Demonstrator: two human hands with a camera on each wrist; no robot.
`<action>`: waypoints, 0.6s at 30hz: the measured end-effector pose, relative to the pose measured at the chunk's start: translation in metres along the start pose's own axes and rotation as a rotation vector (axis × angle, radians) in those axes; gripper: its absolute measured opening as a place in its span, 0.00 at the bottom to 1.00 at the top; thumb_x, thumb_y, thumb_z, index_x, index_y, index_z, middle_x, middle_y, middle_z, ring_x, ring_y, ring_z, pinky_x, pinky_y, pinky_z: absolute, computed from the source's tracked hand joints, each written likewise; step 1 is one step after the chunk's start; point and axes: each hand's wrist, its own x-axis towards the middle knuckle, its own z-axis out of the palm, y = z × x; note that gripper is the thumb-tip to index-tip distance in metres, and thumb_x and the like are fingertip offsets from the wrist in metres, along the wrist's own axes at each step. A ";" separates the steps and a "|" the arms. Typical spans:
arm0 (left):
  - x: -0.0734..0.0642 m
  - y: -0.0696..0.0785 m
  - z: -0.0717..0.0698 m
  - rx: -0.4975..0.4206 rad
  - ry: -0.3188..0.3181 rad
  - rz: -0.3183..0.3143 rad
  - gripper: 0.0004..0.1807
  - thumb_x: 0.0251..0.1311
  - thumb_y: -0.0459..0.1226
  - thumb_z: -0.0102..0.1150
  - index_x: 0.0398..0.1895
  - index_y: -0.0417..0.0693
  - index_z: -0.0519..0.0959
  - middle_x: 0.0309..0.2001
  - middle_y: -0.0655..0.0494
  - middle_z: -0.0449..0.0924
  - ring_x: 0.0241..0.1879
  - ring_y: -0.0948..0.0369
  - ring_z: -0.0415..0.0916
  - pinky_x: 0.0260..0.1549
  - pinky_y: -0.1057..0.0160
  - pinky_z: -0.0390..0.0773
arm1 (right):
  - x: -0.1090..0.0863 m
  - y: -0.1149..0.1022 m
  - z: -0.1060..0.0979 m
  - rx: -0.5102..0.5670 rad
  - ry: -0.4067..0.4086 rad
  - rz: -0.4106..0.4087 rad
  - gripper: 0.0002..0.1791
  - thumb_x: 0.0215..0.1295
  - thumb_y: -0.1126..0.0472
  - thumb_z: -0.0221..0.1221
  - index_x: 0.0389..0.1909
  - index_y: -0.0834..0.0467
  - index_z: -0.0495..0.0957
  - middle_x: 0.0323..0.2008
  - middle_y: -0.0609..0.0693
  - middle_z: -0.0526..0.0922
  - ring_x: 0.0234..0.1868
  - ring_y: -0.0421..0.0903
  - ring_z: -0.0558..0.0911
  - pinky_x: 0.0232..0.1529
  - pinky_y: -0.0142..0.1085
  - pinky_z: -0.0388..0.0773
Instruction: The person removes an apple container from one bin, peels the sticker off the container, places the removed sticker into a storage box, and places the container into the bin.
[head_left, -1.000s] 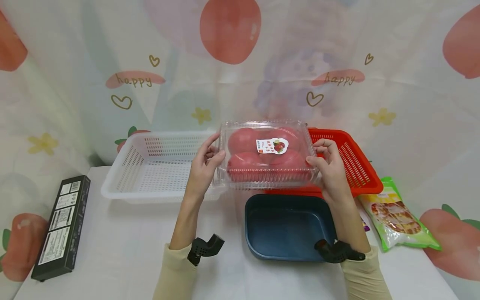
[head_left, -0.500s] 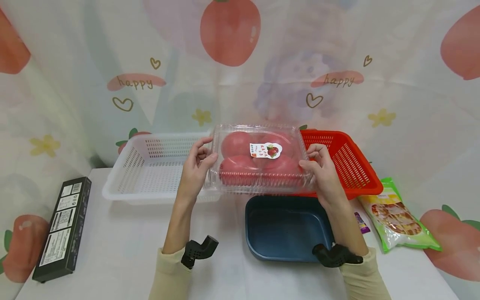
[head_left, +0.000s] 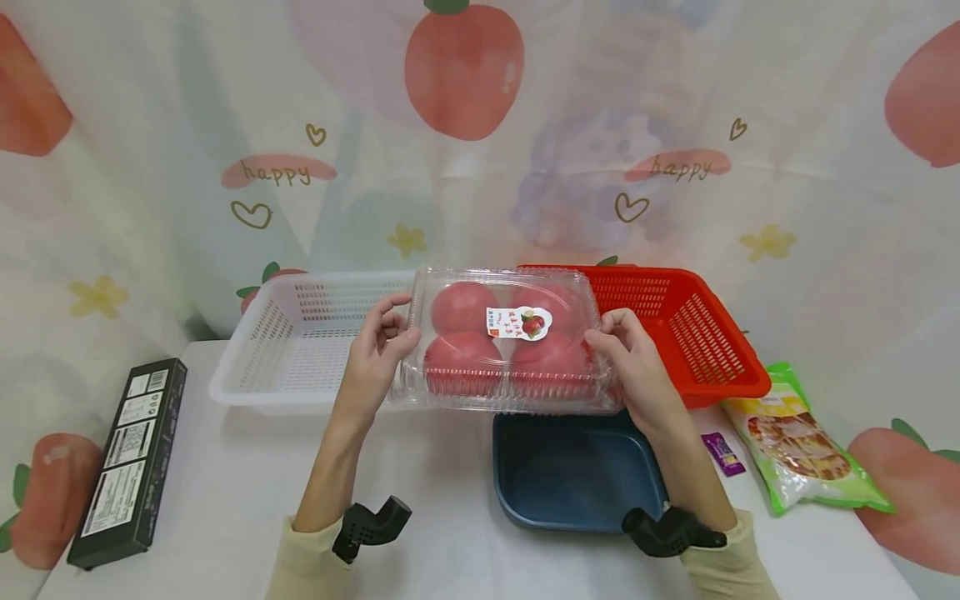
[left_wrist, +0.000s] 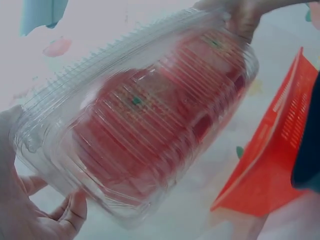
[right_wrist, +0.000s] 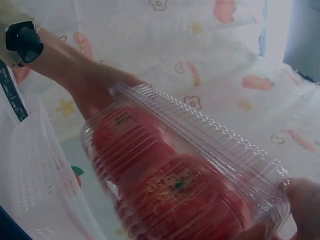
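Note:
A clear plastic box of tomatoes (head_left: 507, 367), with a white label on its lid, is held up in the air in the head view. My left hand (head_left: 372, 354) grips its left end, thumb on the near side. The right hand (head_left: 628, 358) pinches its right end between thumb and fingers. In the left wrist view the tomatoes (left_wrist: 135, 120) show through the ribbed underside; the left hand (left_wrist: 40, 210) curls at the corner. Stem scars mark the tomatoes (right_wrist: 165, 195) in the right wrist view. Part of the box covers the red basket's left side.
Behind the box stand a white basket (head_left: 255, 392) and a red basket (head_left: 720, 392). A dark blue tub (head_left: 577, 527) sits nearer, partly under the right forearm. At right lie a purple packet (head_left: 723, 454) and a green food bag (head_left: 806, 450); a black box (head_left: 127, 462) lies left.
Both hands have carried the box of tomatoes left and lower in the head view, uncovering more of the red basket. The purple packet now shows fully beside the right forearm.

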 end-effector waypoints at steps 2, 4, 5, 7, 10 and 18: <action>-0.004 0.000 -0.006 0.021 0.003 -0.002 0.24 0.63 0.35 0.53 0.63 0.48 0.67 0.41 0.55 0.67 0.41 0.61 0.66 0.42 0.70 0.69 | -0.001 0.000 0.004 -0.037 -0.036 -0.003 0.08 0.70 0.59 0.53 0.38 0.47 0.61 0.41 0.46 0.68 0.49 0.45 0.69 0.43 0.28 0.79; -0.010 -0.001 -0.015 0.051 0.000 -0.003 0.24 0.64 0.34 0.53 0.63 0.48 0.67 0.42 0.54 0.68 0.41 0.62 0.66 0.42 0.71 0.69 | -0.003 0.000 0.009 -0.074 -0.073 0.001 0.09 0.70 0.60 0.52 0.38 0.48 0.61 0.41 0.46 0.67 0.48 0.44 0.69 0.40 0.29 0.79; -0.014 -0.001 -0.020 0.074 -0.002 -0.002 0.24 0.64 0.33 0.53 0.64 0.47 0.67 0.42 0.54 0.68 0.41 0.62 0.66 0.42 0.71 0.69 | -0.004 0.000 0.011 -0.092 -0.095 0.004 0.09 0.70 0.61 0.52 0.38 0.48 0.60 0.42 0.47 0.67 0.47 0.44 0.70 0.38 0.30 0.80; -0.022 -0.002 -0.030 0.111 -0.012 0.001 0.23 0.64 0.32 0.52 0.64 0.47 0.67 0.43 0.53 0.68 0.41 0.62 0.67 0.40 0.71 0.69 | -0.006 0.001 0.017 -0.118 -0.142 0.015 0.10 0.69 0.61 0.53 0.39 0.49 0.60 0.43 0.50 0.66 0.43 0.42 0.73 0.33 0.32 0.81; -0.036 -0.003 -0.046 0.167 -0.039 -0.005 0.23 0.65 0.31 0.52 0.64 0.46 0.66 0.45 0.53 0.68 0.42 0.63 0.68 0.38 0.72 0.72 | -0.008 0.002 0.025 -0.120 -0.230 0.037 0.13 0.67 0.61 0.55 0.41 0.51 0.58 0.45 0.54 0.66 0.35 0.41 0.80 0.29 0.36 0.83; -0.062 -0.002 -0.078 0.253 -0.106 -0.036 0.26 0.64 0.30 0.56 0.64 0.46 0.63 0.46 0.49 0.71 0.41 0.66 0.72 0.32 0.66 0.83 | -0.014 0.012 0.042 -0.092 -0.389 0.076 0.19 0.65 0.61 0.59 0.45 0.60 0.57 0.48 0.62 0.68 0.34 0.47 0.84 0.28 0.40 0.84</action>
